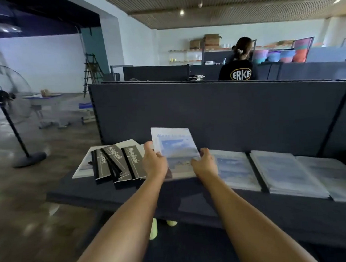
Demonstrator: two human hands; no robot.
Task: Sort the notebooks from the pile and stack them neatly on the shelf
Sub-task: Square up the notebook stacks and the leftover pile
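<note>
A light blue sky-cover notebook [174, 144] is raised and tilted above the dark shelf [111, 195]. My left hand [154, 164] grips its left edge and my right hand [204, 161] grips its lower right corner. To the left lie three black notebooks [118, 163] marked "NoteBook", fanned over a pale one [84, 164]. To the right, blue notebooks lie in flat stacks [235, 169] [285, 171] [332, 175]. Another blue cover lies flat beneath the one I hold, partly hidden by my hands.
A dark back panel [217, 113] rises behind the shelf. A standing fan [10, 110] is on the floor at left, with a ladder [91, 71] farther back. A person in a black shirt [238, 68] stands beyond the partitions.
</note>
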